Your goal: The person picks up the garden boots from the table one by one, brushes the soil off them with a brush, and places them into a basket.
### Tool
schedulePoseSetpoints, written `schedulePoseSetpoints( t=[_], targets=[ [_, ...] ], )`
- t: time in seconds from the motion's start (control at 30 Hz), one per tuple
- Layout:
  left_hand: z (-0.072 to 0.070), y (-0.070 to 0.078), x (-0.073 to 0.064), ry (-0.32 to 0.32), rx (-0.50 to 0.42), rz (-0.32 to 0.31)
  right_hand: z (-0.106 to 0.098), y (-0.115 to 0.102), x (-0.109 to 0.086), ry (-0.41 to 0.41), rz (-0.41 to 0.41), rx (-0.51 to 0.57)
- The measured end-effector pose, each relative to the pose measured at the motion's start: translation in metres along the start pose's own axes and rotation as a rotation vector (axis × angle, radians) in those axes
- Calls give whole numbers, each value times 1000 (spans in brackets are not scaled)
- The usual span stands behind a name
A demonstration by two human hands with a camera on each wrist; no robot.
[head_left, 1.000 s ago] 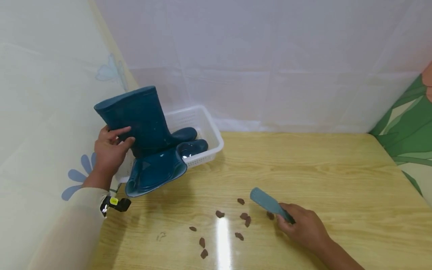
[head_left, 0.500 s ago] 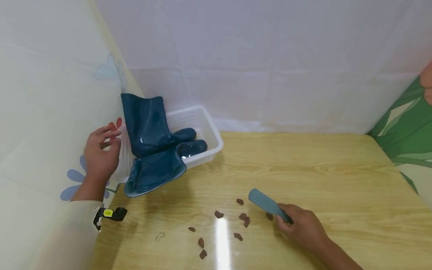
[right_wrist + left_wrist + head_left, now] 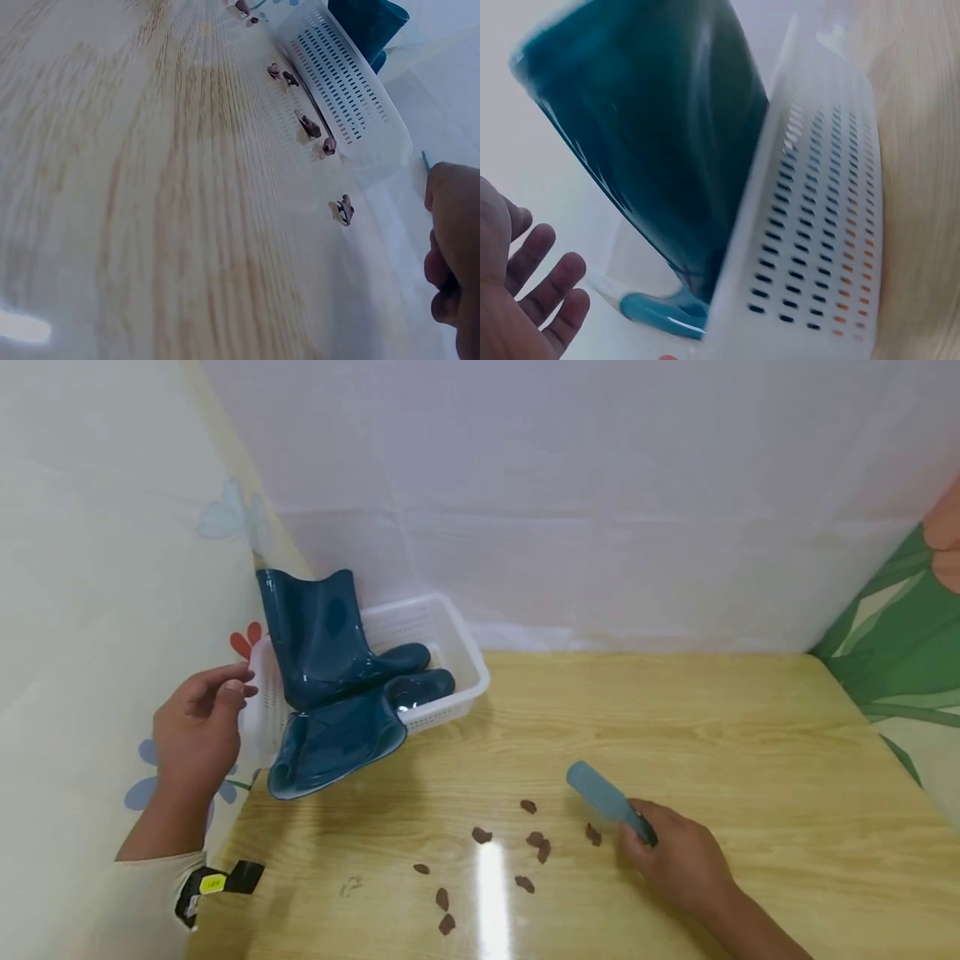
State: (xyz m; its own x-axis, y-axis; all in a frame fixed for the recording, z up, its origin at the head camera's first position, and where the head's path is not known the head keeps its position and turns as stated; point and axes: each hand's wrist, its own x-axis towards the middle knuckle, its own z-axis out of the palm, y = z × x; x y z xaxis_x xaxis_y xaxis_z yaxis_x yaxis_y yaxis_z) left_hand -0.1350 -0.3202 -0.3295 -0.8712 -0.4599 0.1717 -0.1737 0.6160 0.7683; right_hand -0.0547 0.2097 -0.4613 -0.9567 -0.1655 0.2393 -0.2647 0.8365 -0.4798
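My left hand (image 3: 201,727) is at the left end of a white basket (image 3: 468,664), fingers loosely bent and holding nothing. In the left wrist view its fingers (image 3: 549,285) are apart from the boot shaft. Two dark teal rubber boots are in the basket. One boot (image 3: 318,627) stands with its shaft up; the other boot (image 3: 345,735) lies with its shaft over the front rim. My right hand (image 3: 678,860) grips the black handle of a flat blue-grey tool (image 3: 600,791), blade pointing up and left. Its exact kind is unclear.
Several dark brown flakes (image 3: 536,842) lie scattered on the wooden table (image 3: 675,718), one below the tool's blade. White cloth (image 3: 562,510) hangs behind the table, and a printed wall (image 3: 112,568) rises close on the left. A printed leaf panel (image 3: 900,643) borders the right.
My left hand has let go of the upright boot and moved left and down. The boot's shaft has shifted. The tool in my right hand has moved slightly.
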Motion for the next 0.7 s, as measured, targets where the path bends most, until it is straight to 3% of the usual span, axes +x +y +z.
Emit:
schedulePoseSetpoints(
  t=[0.17, 0.33, 0.5, 0.7],
  targets=[
    [-10, 12, -24, -25, 36, 95, -3, 4, 1, -10, 119, 6],
    [-9, 21, -50, -19, 74, 330, -5, 12, -2, -50, 226, -2],
    [-3, 28, -68, 26, 13, 567, -8, 19, -4, -58, 282, -21],
    [4, 41, -87, 126, -83, 890, -12, 25, -10, -54, 355, -51]
  ],
)
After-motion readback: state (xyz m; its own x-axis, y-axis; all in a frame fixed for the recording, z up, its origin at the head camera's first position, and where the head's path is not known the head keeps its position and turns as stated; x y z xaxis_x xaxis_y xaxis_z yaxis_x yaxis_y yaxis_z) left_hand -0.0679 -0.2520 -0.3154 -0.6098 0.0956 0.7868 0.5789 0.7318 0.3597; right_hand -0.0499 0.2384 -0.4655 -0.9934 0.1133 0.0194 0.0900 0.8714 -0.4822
